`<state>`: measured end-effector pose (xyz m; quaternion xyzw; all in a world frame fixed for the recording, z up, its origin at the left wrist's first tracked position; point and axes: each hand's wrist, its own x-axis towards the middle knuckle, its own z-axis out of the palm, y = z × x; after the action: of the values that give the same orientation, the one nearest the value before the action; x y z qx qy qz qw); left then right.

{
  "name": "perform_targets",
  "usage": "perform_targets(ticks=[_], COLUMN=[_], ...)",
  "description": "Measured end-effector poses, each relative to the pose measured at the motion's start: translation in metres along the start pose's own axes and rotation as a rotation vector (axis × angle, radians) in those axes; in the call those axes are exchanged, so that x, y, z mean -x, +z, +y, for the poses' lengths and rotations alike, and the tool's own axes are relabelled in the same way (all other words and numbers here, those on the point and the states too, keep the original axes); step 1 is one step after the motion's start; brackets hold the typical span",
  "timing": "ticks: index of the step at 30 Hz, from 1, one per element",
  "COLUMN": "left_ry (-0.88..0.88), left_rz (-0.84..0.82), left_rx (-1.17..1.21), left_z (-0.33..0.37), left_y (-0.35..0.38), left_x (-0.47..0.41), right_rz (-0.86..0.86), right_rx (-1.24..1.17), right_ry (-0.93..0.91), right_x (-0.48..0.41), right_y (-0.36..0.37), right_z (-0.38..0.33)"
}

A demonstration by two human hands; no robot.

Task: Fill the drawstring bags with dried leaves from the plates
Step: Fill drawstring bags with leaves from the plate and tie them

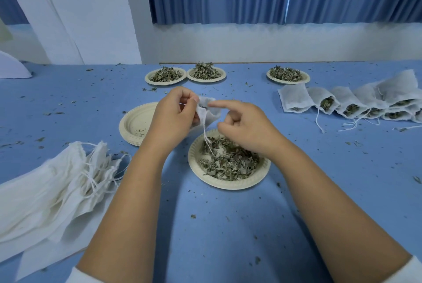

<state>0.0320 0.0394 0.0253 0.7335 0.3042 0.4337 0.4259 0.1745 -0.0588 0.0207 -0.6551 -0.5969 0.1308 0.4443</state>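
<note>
The person's left grip (173, 118) pinches the rim of a white drawstring bag (210, 112), held up above the table (205, 225) between both hands. The bag's string (206, 136) dangles down onto the near plate (228, 185). The right grip (246, 127) has its forefinger stretched to the bag's mouth and its other fingers curled; whether they hold anything cannot be told.

The near plate holds a loose, thin layer of dried leaves (228, 161), with bare patches showing. To its left a stack of plates (132, 127) carries only crumbs. At the far edge three more plates (165, 76) (206, 73) (288, 76) are heaped with leaves. On the right a row of filled bags (354, 102) lies overlapping, with leaves showing at their open mouths. On the left lies a pile of flat empty bags (57, 186). Leaf bits are scattered across the table.
</note>
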Motion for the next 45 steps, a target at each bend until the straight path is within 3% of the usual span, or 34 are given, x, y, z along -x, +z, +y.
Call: perform_targets(ticks=[2, 5, 8, 11, 23, 28, 33, 37, 45], left_ry=[-0.014, -0.020, -0.041, -0.065, -0.067, -0.051, -0.028, -0.027, -0.028], left_rz=[0.052, 0.065, -0.022, -0.128, -0.131, -0.069, -0.015, -0.041, -0.073], left_rx=[-0.015, -0.041, -0.060, -0.058, -0.064, -0.040, -0.047, -0.052, -0.074], left_z=[-0.002, -0.004, -0.006, -0.008, -0.007, -0.007, -0.007, -0.009, -0.013], left_y=[-0.005, -0.009, -0.009, -0.008, -0.013, -0.014, -0.015, -0.014, -0.013], left_x=[-0.002, -0.003, -0.003, -0.002, -0.002, -0.002, -0.003, -0.003, -0.005], right_rz=[0.019, -0.159, -0.394, -0.479, -0.369, -0.321, -0.104, 0.070, 0.222], right_rx=[-0.008, 0.197, 0.344, 0.407, 0.539, 0.480, 0.277, -0.021, -0.385], right_ry=[0.052, 0.168, 0.284, 0.316, 0.238, 0.199, 0.156, 0.159, 0.095], right_x=[-0.002, -0.001, 0.003, 0.005, 0.003, 0.000, -0.004, -0.004, -0.002], right_y=[-0.009, -0.021, -0.023, -0.018, -0.008, -0.004, -0.012, -0.016, -0.024], right_z=[0.001, 0.004, 0.006, 0.006, 0.015, 0.018, 0.013, 0.006, -0.005])
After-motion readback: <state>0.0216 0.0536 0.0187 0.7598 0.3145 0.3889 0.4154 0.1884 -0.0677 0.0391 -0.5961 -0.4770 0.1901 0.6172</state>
